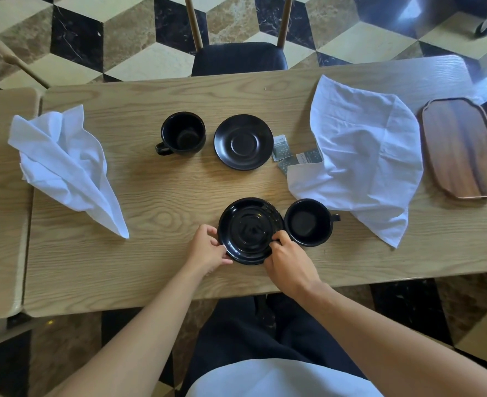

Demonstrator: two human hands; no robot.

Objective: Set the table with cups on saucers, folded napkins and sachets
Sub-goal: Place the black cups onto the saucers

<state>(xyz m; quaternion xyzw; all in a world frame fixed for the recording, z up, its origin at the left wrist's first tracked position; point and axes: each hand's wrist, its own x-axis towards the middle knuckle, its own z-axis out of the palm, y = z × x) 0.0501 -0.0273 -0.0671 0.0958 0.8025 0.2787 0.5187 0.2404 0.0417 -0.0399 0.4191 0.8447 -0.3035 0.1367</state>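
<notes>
Head view: near saucer (251,230), glossy black with concentric rings, lies at the near edge of the wooden table (156,196). Left hand (208,247) and right hand (288,262) pinch its opposite rims. Near cup (308,222) stands just beside it, empty. Far cup (182,133) and far saucer (243,142) sit apart. The right napkin (362,159) partly covers the sachets (291,153); their print is illegible. Left napkin (62,167) lies crumpled.

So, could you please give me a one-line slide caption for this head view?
Both hands grip the near saucer beside an empty cup; napkins and sachets lie unsorted.
</notes>
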